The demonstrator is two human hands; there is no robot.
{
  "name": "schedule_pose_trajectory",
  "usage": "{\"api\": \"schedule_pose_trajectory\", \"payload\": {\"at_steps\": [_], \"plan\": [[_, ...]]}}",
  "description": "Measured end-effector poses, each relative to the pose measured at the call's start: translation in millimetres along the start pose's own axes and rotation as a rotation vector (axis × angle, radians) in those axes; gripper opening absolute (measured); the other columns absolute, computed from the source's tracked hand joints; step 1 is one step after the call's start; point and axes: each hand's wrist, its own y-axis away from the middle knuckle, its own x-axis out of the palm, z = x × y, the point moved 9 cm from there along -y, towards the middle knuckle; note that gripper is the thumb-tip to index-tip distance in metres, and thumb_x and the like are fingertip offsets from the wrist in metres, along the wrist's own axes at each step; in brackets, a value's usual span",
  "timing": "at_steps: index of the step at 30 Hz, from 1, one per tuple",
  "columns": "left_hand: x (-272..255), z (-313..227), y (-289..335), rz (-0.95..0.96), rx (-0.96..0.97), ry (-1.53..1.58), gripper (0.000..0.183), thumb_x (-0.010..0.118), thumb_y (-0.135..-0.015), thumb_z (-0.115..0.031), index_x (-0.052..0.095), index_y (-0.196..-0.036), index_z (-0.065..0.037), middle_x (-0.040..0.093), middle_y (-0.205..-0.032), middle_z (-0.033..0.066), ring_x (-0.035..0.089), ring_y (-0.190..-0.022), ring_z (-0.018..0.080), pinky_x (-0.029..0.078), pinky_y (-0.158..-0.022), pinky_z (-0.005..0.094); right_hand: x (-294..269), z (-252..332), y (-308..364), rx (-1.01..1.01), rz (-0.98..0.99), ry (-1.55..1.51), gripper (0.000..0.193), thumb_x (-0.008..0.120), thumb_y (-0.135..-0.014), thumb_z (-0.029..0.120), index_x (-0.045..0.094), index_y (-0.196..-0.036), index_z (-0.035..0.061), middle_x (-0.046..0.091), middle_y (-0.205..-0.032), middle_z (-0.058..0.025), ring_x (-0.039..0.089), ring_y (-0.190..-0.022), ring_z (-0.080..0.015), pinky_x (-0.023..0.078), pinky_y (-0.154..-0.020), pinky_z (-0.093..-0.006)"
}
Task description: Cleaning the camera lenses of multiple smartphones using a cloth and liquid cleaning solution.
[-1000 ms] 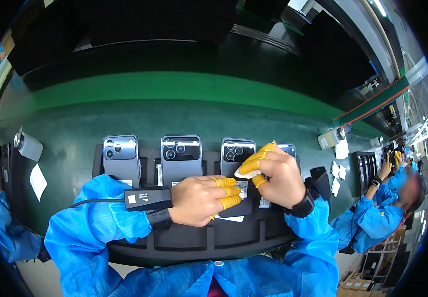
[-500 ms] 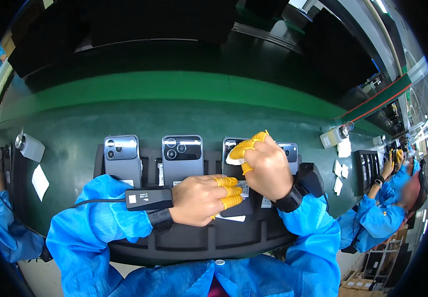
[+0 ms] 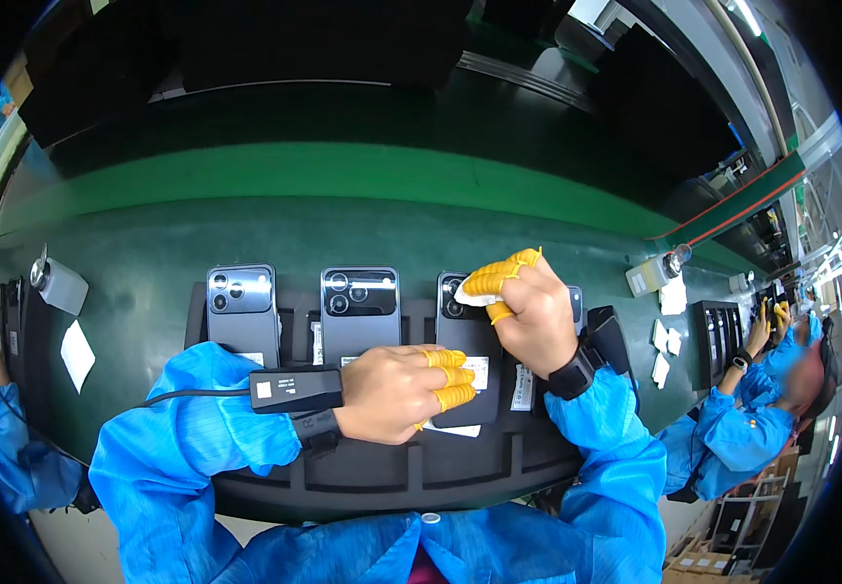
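Note:
Several dark blue-grey smartphones lie back-up in a row on a black tray (image 3: 362, 474). My left hand (image 3: 382, 394), with yellow finger cots, grips the lower left of the third smartphone (image 3: 462, 338), fingers across its back and label. My right hand (image 3: 537, 321), also in yellow finger cots, pinches a white wipe (image 3: 473, 297) against that phone's camera area. Part of the lenses shows left of the wipe. To the left lie two other smartphones, one (image 3: 243, 321) at the far left and one (image 3: 360, 331) in the middle. A fourth smartphone (image 3: 575, 302) is mostly hidden behind my right hand.
A green table (image 3: 343, 229) carries the tray. Dispenser bottles stand at the left (image 3: 59, 285) and right (image 3: 656, 273). A white wipe (image 3: 77, 356) lies at the left, more wipes (image 3: 661, 368) at the right. A co-worker (image 3: 752, 409) sits beside another black tray (image 3: 717, 341).
My right hand has moved slightly right and turned with the wipe, showing more of the phone's lenses. The left hand stays nearly still.

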Motion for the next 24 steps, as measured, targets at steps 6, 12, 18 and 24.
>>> {"api": "schedule_pose_trajectory", "payload": {"at_steps": [6, 12, 18, 24], "plan": [[-0.5, 1.8, 1.1, 0.008, -0.003, 0.020, 0.052, 0.064, -0.065, -0.012, 0.066, -0.117, -0.017, 0.066, -0.110, 0.0035, 0.064, -0.104, 0.0246, 0.054, -0.087, 0.0331, 7.8, 17.6, 1.2, -0.042, -0.007, 0.010, 0.026, 0.064, -0.057, -0.009, 0.070, -0.080, 0.0022, 0.064, -0.076, -0.0123, 0.060, -0.072, -0.0325, 0.050, -0.065, -0.0389], [1.1, 1.3, 0.7, 0.035, 0.006, -0.006, 0.054, 0.065, -0.063, -0.012, 0.066, -0.117, -0.017, 0.067, -0.103, 0.0031, 0.065, -0.099, 0.0239, 0.055, -0.085, 0.0328, 18.3, 19.4, 3.8, -0.015, 0.046, -0.048, 0.027, 0.063, -0.057, -0.010, 0.070, -0.081, 0.0012, 0.064, -0.074, -0.0127, 0.060, -0.069, -0.0311, 0.050, -0.068, -0.0399], [0.3, 1.4, 2.4, 0.080, -0.052, 0.017, 0.053, 0.063, -0.064, -0.011, 0.066, -0.116, -0.017, 0.067, -0.105, 0.0027, 0.066, -0.098, 0.0233, 0.055, -0.084, 0.0323, 6.8, 14.1, 2.5, 0.108, 0.254, -0.309, 0.035, 0.059, -0.059, -0.010, 0.073, -0.085, 0.0071, 0.068, -0.080, -0.0132, 0.064, -0.078, -0.0328, 0.050, -0.077, -0.0389], [-3.0, 0.1, -1.4, -0.038, 0.017, -0.002, 0.050, 0.062, -0.066, -0.011, 0.067, -0.114, -0.017, 0.066, -0.113, 0.0038, 0.065, -0.103, 0.0231, 0.054, -0.086, 0.0318, -34.7, 7.7, 12.7, 0.124, 0.210, 0.035, 0.031, 0.059, -0.058, -0.011, 0.072, -0.082, 0.0043, 0.067, -0.075, -0.0133, 0.063, -0.072, -0.0304, 0.049, -0.072, -0.0377]]}}
